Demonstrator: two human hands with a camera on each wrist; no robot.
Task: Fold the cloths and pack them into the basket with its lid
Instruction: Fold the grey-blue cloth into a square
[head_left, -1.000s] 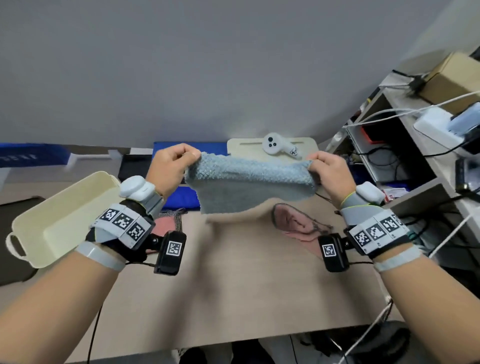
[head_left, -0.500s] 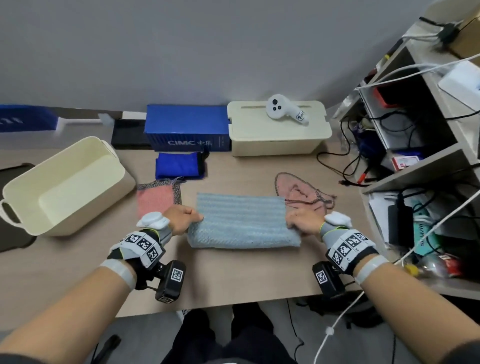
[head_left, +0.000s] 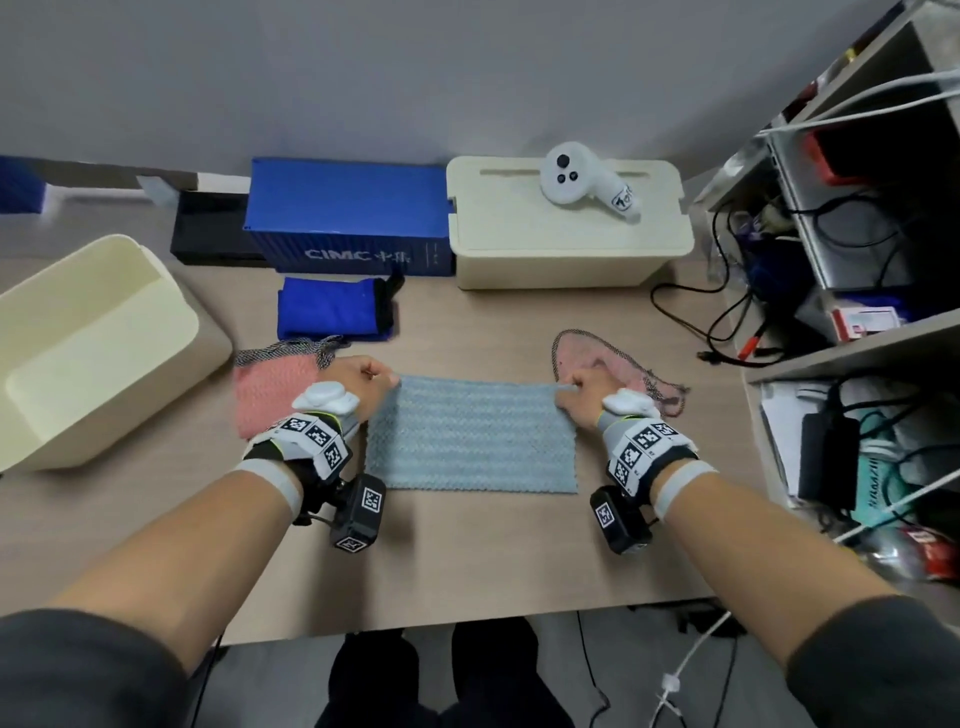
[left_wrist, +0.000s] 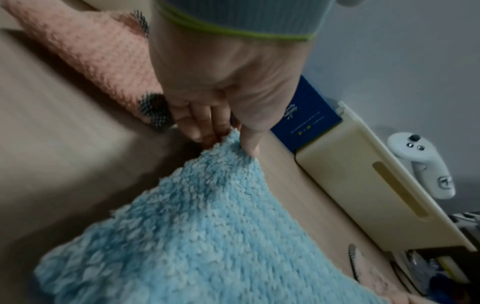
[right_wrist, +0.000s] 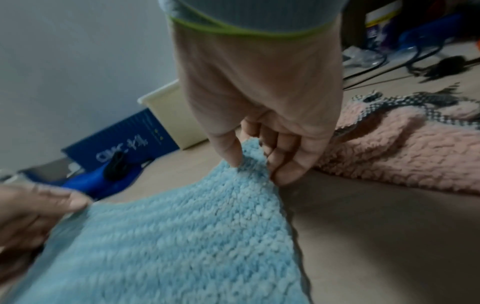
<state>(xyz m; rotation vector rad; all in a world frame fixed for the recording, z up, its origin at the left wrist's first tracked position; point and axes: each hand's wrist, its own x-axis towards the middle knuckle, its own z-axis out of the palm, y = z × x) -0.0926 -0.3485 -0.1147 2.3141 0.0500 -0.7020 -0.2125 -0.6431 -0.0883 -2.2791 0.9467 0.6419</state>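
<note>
A light blue fluffy cloth (head_left: 470, 434) lies spread on the table in front of me. My left hand (head_left: 363, 382) pinches its far left corner (left_wrist: 232, 142) between thumb and fingers. My right hand (head_left: 582, 397) pinches the far right corner (right_wrist: 253, 153) the same way. The open cream basket (head_left: 88, 343) stands tilted at the left. A folded pink cloth (head_left: 272, 387) lies beside my left hand, and a crumpled pink cloth (head_left: 608, 358) lies behind my right hand. A folded dark blue cloth (head_left: 332, 309) sits further back.
A blue box (head_left: 348, 218) and a cream lidded box (head_left: 566, 223) stand along the wall, with a white controller (head_left: 576, 179) on the lid. Shelves with cables (head_left: 852, 249) crowd the right side. The table's front edge (head_left: 467, 618) is near my body.
The blue cloth came down from mid-air onto the table. Since half a second ago my hands have moved from its near corners to its far corners, and the cloth now lies wider and flatter.
</note>
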